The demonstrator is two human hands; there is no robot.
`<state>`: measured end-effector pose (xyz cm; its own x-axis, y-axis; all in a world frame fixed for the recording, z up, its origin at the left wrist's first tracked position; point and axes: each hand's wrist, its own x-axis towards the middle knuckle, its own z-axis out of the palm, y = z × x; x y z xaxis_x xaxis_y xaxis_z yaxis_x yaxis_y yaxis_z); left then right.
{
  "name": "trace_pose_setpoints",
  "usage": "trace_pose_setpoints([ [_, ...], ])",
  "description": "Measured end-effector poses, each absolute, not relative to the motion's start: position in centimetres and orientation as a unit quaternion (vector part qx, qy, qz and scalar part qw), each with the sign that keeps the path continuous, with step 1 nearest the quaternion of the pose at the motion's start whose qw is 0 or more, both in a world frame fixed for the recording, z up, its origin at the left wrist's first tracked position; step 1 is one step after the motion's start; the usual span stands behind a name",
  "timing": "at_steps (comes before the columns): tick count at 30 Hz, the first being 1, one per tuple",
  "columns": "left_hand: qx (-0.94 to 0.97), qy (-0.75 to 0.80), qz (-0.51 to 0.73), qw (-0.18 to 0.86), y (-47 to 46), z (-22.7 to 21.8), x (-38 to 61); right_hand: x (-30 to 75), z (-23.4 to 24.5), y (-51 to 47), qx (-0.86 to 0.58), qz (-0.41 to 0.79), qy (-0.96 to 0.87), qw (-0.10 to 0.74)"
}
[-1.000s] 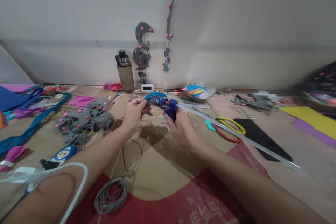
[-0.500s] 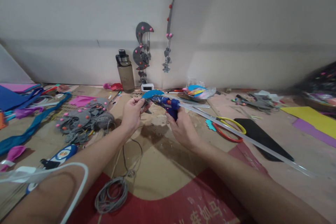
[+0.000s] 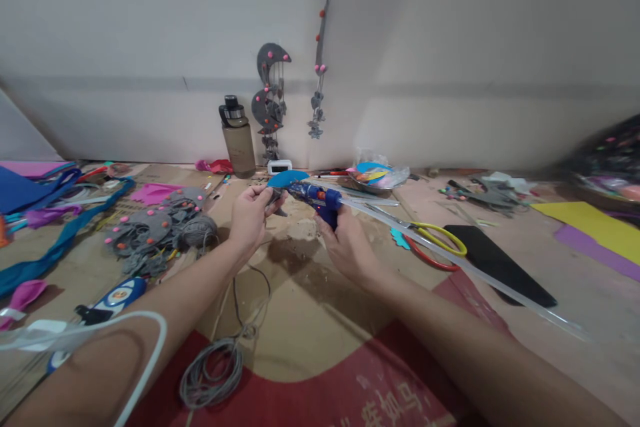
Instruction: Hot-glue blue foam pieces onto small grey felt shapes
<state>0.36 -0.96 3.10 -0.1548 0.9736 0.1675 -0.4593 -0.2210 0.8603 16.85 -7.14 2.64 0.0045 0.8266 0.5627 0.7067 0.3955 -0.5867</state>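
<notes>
My right hand is wrapped round the handle of a blue hot glue gun, its nozzle pointing left. A long clear glue stick sticks out of its back end towards the lower right. Just left of the nozzle, my left hand pinches a small grey felt piece; its exact shape is partly hidden by the fingers. Behind the nozzle shows a blue rounded piece. A grey cord runs below my left hand to a coil on the cardboard.
Left of my arm lie grey felt shapes with pompoms and a yarn ball. Scissors and a black phone-like slab are at right. A bottle stands at the back; felt moon hangings hang on the wall.
Both hands hold nearly the same pose, with the glue gun beside the felt piece. The whole view has shifted very slightly.
</notes>
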Motion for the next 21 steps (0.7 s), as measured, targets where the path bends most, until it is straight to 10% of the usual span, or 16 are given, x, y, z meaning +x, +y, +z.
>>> trace_pose_setpoints([
  [21, 0.408, 0.349, 0.649, 0.539, -1.46, 2.65, 0.69, 16.19, 2.15, -7.19, -0.493, 0.098, -0.718, 0.481],
])
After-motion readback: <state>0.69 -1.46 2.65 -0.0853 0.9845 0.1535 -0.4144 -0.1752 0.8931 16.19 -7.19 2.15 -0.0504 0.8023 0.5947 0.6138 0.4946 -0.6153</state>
